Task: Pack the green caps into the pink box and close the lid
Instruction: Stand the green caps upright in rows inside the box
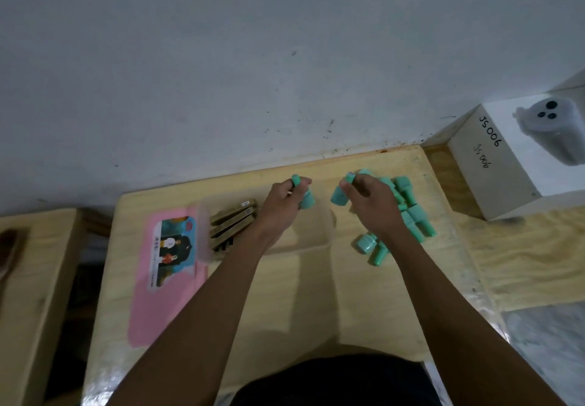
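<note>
Both forearms extended over table (316,294). Left hand (281,206) fingers closed on green caps (305,196); right hand (368,203) likewise grips caps (342,192).

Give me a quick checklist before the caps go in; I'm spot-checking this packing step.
1. Left hand grips a green cap: ok.
2. Right hand grips a green cap: ok.
3. Box open, pink lid lying off to its left: ok.
4. Free room in box beside the brown packets: ok on its right side.
5. Loose caps all on the table, none near an edge: ok.
6. Enough room for every cap: cannot tell.
</note>
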A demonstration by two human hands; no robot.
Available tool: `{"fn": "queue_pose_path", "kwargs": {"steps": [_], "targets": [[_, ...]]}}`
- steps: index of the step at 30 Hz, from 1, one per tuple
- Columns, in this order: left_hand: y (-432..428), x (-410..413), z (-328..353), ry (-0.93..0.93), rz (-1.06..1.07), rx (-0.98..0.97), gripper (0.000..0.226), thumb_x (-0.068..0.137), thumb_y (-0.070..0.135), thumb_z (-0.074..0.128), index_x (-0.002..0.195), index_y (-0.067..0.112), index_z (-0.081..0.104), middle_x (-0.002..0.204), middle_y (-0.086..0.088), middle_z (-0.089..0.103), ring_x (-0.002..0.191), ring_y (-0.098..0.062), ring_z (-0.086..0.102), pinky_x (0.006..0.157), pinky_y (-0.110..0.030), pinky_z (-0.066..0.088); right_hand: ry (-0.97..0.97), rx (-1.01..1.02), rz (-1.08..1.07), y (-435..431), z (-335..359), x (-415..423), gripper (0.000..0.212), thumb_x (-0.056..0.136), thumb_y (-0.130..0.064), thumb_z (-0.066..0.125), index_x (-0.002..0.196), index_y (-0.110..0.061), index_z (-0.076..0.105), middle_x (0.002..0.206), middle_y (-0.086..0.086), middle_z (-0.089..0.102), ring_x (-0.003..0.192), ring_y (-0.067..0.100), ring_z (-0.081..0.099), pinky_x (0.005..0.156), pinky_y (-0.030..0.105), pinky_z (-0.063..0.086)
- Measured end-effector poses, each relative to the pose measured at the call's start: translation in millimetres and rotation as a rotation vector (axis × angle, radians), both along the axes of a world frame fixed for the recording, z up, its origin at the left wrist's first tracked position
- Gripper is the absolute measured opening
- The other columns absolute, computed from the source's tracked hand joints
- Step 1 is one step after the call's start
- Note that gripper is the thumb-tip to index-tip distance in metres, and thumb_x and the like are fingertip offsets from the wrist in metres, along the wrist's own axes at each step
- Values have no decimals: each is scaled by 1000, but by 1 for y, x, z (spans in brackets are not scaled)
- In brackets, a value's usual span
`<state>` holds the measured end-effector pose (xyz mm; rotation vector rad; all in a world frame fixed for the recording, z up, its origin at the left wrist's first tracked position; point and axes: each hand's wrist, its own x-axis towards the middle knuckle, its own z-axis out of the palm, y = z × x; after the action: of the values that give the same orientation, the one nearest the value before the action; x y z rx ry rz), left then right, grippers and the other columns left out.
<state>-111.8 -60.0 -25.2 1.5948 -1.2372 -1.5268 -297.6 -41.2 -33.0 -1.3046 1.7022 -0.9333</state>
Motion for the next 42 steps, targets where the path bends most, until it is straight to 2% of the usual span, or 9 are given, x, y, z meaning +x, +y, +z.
{"fn": "queue_pose_path", "kwargs": {"steps": [2, 5, 11, 15, 22, 26, 31, 35, 42], "targets": [[1, 9, 5, -186, -71, -133, 25, 97, 30, 48, 112, 19, 65, 104, -5, 52, 90, -11, 55, 80, -21, 47, 110, -74, 52, -5, -1, 15, 24, 92, -33, 63, 103, -13, 70, 93, -3, 65, 85, 9, 59, 72, 11, 45], [-2, 23, 1, -380, -118, -242, 24, 96, 26, 51, 110, 12, 65, 101, -6, 49, 88, -16, 52, 80, -23, 41, 299, -102, 114, -14, -7, 31, 25, 89, -37, 66, 102, -17, 71, 92, -6, 65, 83, 10, 58, 73, 27, 48], [-7, 35, -6, -432, -84, -336, 23, 85, 13, 66, 106, 4, 69, 100, -11, 66, 84, -17, 57, 80, -27, 48, 681, -138, 197, -22, -19, 44, 23, 85, -35, 67, 102, -21, 72, 95, 1, 73, 92, 24, 62, 79, 37, 47], [-8, 31, -16, -384, -51, -317, 21, 81, 8, 70, 102, 2, 71, 101, -13, 70, 84, -20, 62, 81, -30, 52, 842, -179, 183, -22, -30, 48, 23, 78, -31, 75, 96, -18, 77, 97, 4, 66, 93, 27, 59, 79, 39, 45], [-14, 18, -45, -417, -83, -349, 24, 84, 10, 67, 108, 6, 70, 94, -3, 53, 86, -21, 60, 78, -26, 51, 901, -89, 160, -26, -36, 54, 25, 81, -34, 69, 102, -20, 76, 103, 5, 59, 99, 28, 52, 84, 42, 42], [-16, 10, -52, -495, -106, -405, 26, 87, 12, 63, 112, 9, 68, 98, -1, 59, 84, -14, 57, 75, -17, 40, 851, -113, 144, -28, -38, 53, 23, 79, -29, 73, 98, -16, 76, 99, 7, 61, 94, 29, 56, 78, 41, 44], [-13, 3, -61, -619, -66, -400, 24, 87, 15, 61, 109, 11, 69, 106, -5, 68, 98, -22, 62, 80, -32, 50, 794, -166, 123, -26, -45, 50, 23, 69, -23, 82, 91, -15, 77, 92, 7, 63, 83, 29, 62, 69, 40, 49], [-14, -3, -60, -671, -3, -393, 25, 85, 16, 63, 109, 14, 69, 108, -5, 70, 100, -23, 63, 82, -36, 52, 797, -182, 122, -28, -44, 50, 24, 72, -23, 80, 95, -17, 77, 94, 6, 63, 85, 28, 61, 69, 38, 47], [-12, -8, -62, -720, 101, -329, 24, 83, 24, 66, 106, 22, 67, 95, -4, 70, 88, -22, 64, 68, -35, 53, 793, -202, 145, -29, -46, 49, 24, 74, -22, 79, 98, -17, 77, 97, 5, 63, 86, 26, 60, 68, 38, 46]]}}
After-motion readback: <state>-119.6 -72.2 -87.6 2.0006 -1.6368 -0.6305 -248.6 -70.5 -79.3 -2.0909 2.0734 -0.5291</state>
